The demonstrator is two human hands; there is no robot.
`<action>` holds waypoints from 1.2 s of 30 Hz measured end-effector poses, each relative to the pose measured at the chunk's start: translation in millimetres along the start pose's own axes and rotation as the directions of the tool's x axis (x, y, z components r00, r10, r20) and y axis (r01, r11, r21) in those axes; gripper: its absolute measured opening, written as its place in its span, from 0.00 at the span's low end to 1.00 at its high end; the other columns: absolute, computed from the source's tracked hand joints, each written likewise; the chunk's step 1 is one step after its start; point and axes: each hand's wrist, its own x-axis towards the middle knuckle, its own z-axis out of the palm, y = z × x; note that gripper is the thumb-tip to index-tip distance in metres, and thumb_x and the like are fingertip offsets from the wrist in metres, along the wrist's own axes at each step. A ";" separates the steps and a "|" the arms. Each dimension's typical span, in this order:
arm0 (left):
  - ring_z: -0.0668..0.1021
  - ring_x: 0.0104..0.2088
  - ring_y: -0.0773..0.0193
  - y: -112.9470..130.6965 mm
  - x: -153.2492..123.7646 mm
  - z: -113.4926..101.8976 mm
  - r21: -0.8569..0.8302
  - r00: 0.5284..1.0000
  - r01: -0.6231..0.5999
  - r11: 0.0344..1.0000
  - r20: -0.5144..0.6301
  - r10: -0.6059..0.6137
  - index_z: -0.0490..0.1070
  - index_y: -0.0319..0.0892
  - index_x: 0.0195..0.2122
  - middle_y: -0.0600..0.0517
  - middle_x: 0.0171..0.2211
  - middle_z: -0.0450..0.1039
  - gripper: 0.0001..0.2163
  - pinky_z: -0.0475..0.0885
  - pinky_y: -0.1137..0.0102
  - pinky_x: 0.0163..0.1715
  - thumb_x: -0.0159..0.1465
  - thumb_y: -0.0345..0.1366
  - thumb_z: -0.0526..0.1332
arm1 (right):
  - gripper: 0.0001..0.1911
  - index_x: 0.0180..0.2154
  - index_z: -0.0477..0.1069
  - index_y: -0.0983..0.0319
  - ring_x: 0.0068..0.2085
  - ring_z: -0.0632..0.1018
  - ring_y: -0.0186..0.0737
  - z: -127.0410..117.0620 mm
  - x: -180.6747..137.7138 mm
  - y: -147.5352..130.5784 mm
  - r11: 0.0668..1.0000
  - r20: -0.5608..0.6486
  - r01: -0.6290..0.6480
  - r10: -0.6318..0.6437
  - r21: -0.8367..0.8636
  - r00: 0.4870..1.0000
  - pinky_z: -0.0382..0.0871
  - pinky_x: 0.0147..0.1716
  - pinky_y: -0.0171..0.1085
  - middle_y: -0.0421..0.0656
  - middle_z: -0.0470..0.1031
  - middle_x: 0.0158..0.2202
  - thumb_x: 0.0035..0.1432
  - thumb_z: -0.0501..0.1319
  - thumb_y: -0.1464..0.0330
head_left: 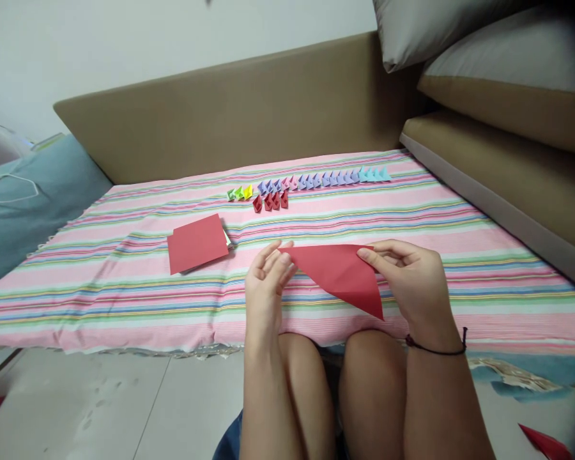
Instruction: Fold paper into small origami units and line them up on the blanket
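Observation:
A sheet of red paper [340,271] is stretched between my two hands above the striped cloth. It looks like a triangle, with a long straight upper edge and one corner hanging down on the right. My left hand [267,275] pinches its left corner between thumb and fingers. At the upper right, my right hand [407,278] grips the paper with the thumb on top. Left of my hands lies a stack of red paper sheets [197,244], with a few lighter edges showing beneath.
Small folded paper pieces stand in rows: purple and pink [309,182], light blue [374,174], yellow [248,191], green [234,194] and dark red [271,202]. A brown backrest [239,108] rises behind, and cushions [498,160] are piled right. Red paper [545,442] lies low at the right.

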 end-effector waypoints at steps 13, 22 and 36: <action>0.78 0.24 0.70 -2.7 -3.8 1.3 0.049 0.987 -0.091 0.995 -0.132 0.097 0.77 0.39 0.25 0.53 0.23 0.77 0.09 0.74 0.77 0.26 0.43 0.34 0.73 | 0.05 0.27 0.77 0.59 0.27 0.77 0.36 0.9 -1.8 -1.7 0.998 -0.019 0.057 -0.056 0.004 0.998 0.72 0.24 0.33 0.40 0.78 0.26 0.45 0.69 0.67; 0.81 0.32 0.64 0.5 3.9 -8.5 -0.078 0.968 -0.098 0.992 -0.240 0.077 0.75 0.38 0.29 0.49 0.29 0.79 0.10 0.74 0.74 0.33 0.49 0.38 0.70 | 0.08 0.26 0.76 0.62 0.26 0.76 0.35 3.2 1.8 2.2 0.992 -0.164 -0.019 0.040 0.128 0.986 0.70 0.23 0.32 0.40 0.77 0.24 0.42 0.71 0.65; 0.78 0.24 0.66 -15.1 -7.6 15.9 0.193 0.986 0.099 0.976 0.115 -0.123 0.77 0.37 0.28 0.51 0.24 0.78 0.12 0.72 0.73 0.27 0.52 0.43 0.68 | 0.10 0.26 0.75 0.63 0.26 0.78 0.37 30.6 -5.4 -4.0 0.980 -0.140 -0.027 0.055 0.197 0.989 0.71 0.24 0.33 0.41 0.78 0.24 0.44 0.70 0.64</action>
